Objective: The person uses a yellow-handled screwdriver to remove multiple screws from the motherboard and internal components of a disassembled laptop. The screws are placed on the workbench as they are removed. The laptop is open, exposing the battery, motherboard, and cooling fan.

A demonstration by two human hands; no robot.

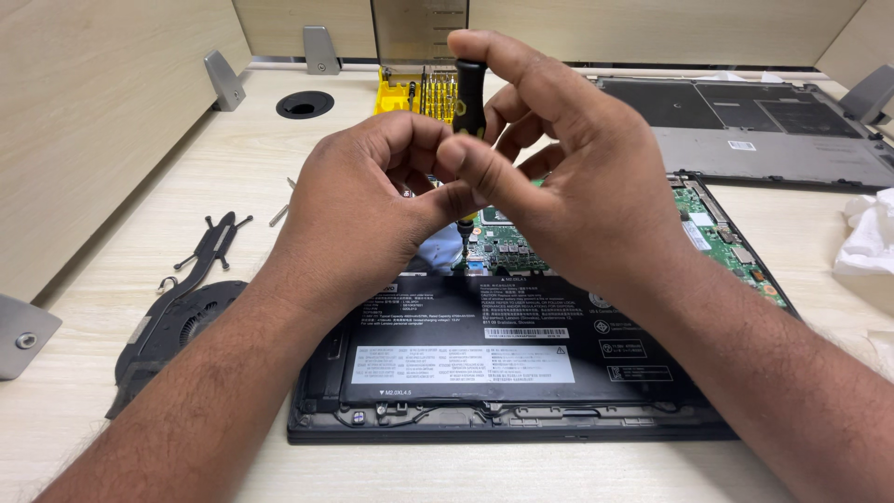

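My right hand [577,177] holds a black-handled screwdriver [468,93] upright, thumb on its top cap and fingers round the shaft. Its tip meets the green circuit board [507,247] of an opened black laptop [484,419]. My left hand [363,200] is curled beside the shaft, its fingertips touching the lower part of the tool and my right fingers. A large black battery [484,335] with white labels fills the laptop's near half.
A removed black fan with heat pipe [182,312] lies left of the laptop. A yellow screwdriver bit case [414,93] stands at the back. The grey laptop bottom cover [764,130] lies back right, a white cloth [871,233] at the right edge. A cable hole [304,104] sits back left.
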